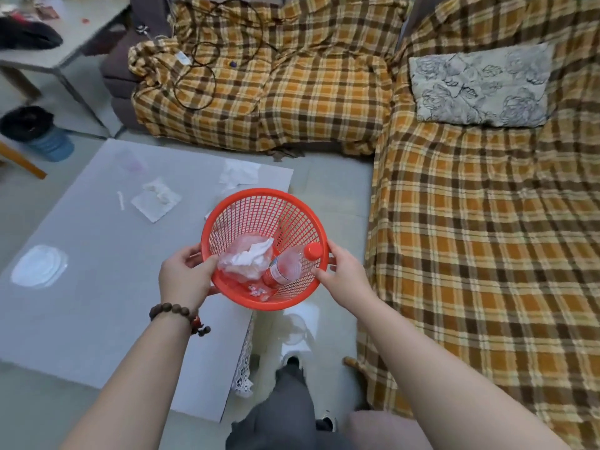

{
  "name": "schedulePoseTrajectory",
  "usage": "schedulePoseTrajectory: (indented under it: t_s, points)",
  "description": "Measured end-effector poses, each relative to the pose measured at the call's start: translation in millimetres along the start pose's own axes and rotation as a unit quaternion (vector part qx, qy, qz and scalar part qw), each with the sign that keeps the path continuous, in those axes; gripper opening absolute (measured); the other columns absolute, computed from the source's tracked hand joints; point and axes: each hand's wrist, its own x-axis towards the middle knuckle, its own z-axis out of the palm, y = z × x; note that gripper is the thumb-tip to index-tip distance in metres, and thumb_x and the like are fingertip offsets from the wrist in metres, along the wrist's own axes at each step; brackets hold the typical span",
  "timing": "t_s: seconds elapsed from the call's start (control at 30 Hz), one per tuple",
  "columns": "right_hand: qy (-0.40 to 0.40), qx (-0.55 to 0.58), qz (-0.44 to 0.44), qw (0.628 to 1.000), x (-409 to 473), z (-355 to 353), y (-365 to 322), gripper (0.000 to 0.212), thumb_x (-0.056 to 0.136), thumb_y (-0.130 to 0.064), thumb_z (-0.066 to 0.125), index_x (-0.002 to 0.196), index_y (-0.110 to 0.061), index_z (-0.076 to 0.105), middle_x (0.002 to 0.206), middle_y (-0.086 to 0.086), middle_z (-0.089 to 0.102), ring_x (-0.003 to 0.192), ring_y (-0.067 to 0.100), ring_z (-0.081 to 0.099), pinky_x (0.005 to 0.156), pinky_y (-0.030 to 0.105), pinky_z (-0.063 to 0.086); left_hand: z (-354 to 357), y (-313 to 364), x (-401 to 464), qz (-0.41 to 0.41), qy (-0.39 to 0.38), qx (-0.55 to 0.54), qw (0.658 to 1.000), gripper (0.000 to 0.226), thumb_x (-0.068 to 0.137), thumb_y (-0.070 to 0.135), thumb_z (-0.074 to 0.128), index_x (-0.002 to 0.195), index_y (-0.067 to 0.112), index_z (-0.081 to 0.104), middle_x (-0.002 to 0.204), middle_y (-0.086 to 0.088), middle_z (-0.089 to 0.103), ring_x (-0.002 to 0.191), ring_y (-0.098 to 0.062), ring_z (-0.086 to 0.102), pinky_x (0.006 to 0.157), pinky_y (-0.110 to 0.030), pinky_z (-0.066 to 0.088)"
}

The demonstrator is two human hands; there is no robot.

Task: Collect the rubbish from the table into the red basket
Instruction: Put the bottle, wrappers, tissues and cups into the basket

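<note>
Glossy red plastic mesh basket (264, 203), clear plastic bottle (285, 266), crumpled paper tissue (251, 254), matt grey table (97, 254).

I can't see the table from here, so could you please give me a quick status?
Left hand and right hand grip red basket. Bottle inside. Tissues remain on table.

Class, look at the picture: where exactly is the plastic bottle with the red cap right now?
The plastic bottle lies inside the red basket, on its right side beside crumpled tissue, cap nearest the right hand.
</note>
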Motion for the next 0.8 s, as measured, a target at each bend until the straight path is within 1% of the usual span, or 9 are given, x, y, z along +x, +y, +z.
schedulePoseTrajectory:
  t_s: [0.07, 0.17, 0.23, 0.3, 0.33, 0.4, 0.57, 0.67, 0.8]
  points:
    - [-0.021, -0.004, -0.025, 0.999, 25.7, 7.5, -8.1, 0.049, 0.072, -0.014, 0.067, 0.116, -0.032, 0.056, 0.089, -0.017, 0.058, 0.085, 0.008, 0.058, 0.081, 0.026, 0.049, -2.1, 1.4, 12.2, -0.005, 0.033, -0.004, 0.999, 0.015, 0.084, 0.009, 0.067, 0.095, 0.02, 0.065, 0.088, -0.003, 0.073, 0.067, -0.022, 0.072, 0.047, -0.034, 0.059]
    - [-0.056, -0.012, -0.046, 0.997, 69.9, 19.7, -19.8, 0.051, 0.07, -0.015, 0.065, 0.114, -0.039, 0.054, 0.082, -0.029, 0.053, 0.078, -0.007, 0.055, 0.067, 0.008, 0.04, -1.1, 3.2, 36.5, -0.022, 0.081, -0.01, 0.996, 0.016, 0.085, 0.01, 0.066, 0.099, 0.018, 0.065, 0.09, -0.006, 0.073, 0.067, -0.025, 0.073, 0.052, -0.038, 0.061]
    - [-0.078, -0.023, -0.058, 0.995, 104.0, 27.7, -29.8, 0.05, 0.071, -0.017, 0.065, 0.113, -0.041, 0.053, 0.082, -0.029, 0.054, 0.077, -0.009, 0.054, 0.063, 0.006, 0.037, 1.2, 7.0, 58.4, -0.025, 0.109, -0.022, 0.993, 0.015, 0.085, 0.009, 0.065, 0.097, 0.017, 0.066, 0.089, -0.006, 0.074, 0.068, -0.026, 0.073, 0.054, -0.042, 0.061]
    - [-0.098, -0.034, -0.068, 0.992, 142.8, 37.0, -41.9, 0.049, 0.072, -0.02, 0.065, 0.115, -0.04, 0.053, 0.09, -0.023, 0.058, 0.08, -0.001, 0.057, 0.069, 0.014, 0.043, 3.2, 14.7, 86.0, -0.023, 0.133, -0.036, 0.99, 0.014, 0.084, 0.009, 0.065, 0.088, 0.022, 0.067, 0.086, -0.002, 0.074, 0.066, -0.024, 0.073, 0.05, -0.038, 0.06]
    - [-0.104, -0.038, -0.073, 0.991, 163.8, 41.9, -49.9, 0.05, 0.072, -0.021, 0.066, 0.117, -0.039, 0.052, 0.093, -0.019, 0.059, 0.084, 0.003, 0.057, 0.073, 0.019, 0.045, 3.9, 20.3, 101.5, -0.022, 0.144, -0.047, 0.988, 0.017, 0.083, 0.009, 0.066, 0.083, 0.027, 0.066, 0.084, 0.0, 0.074, 0.064, -0.022, 0.073, 0.048, -0.036, 0.059]
    - [-0.116, -0.049, -0.085, 0.988, 207.5, 49.9, -70.8, 0.052, 0.073, -0.019, 0.066, 0.119, -0.038, 0.051, 0.095, -0.018, 0.058, 0.087, 0.007, 0.056, 0.077, 0.026, 0.048, 4.5, 34.4, 134.5, -0.033, 0.161, -0.068, 0.984, 0.021, 0.083, 0.009, 0.066, 0.077, 0.03, 0.065, 0.081, 0.004, 0.074, 0.062, -0.02, 0.073, 0.048, -0.034, 0.059]
    - [-0.165, -0.094, -0.142, 0.972, 303.1, 68.7, -125.6, 0.055, 0.073, -0.017, 0.061, 0.123, -0.036, 0.049, 0.112, -0.007, 0.066, 0.098, 0.015, 0.061, 0.083, 0.034, 0.053, -1.7, 69.6, 203.8, -0.077, 0.212, -0.103, 0.969, 0.021, 0.082, 0.009, 0.066, 0.07, 0.026, 0.066, 0.062, 0.015, 0.073, 0.058, -0.018, 0.073, 0.048, -0.035, 0.059]
    - [-0.19, -0.114, -0.16, 0.962, 341.9, 83.7, -151.2, 0.052, 0.076, -0.019, 0.06, 0.125, -0.034, 0.048, 0.112, -0.003, 0.066, 0.097, 0.016, 0.061, 0.08, 0.031, 0.052, -9.3, 82.3, 229.5, -0.093, 0.246, -0.107, 0.959, 0.022, 0.082, 0.009, 0.065, 0.07, 0.027, 0.067, 0.064, 0.013, 0.073, 0.06, -0.02, 0.073, 0.052, -0.038, 0.06]
    - [-0.251, -0.123, -0.192, 0.941, 374.4, 112.0, -180.0, 0.051, 0.078, -0.023, 0.06, 0.127, -0.03, 0.047, 0.113, 0.0, 0.066, 0.098, 0.02, 0.062, 0.082, 0.037, 0.054, -21.2, 84.6, 243.5, -0.106, 0.313, -0.115, 0.937, 0.019, 0.082, 0.012, 0.066, 0.073, 0.029, 0.067, 0.074, 0.011, 0.073, 0.06, -0.018, 0.073, 0.053, -0.038, 0.06]
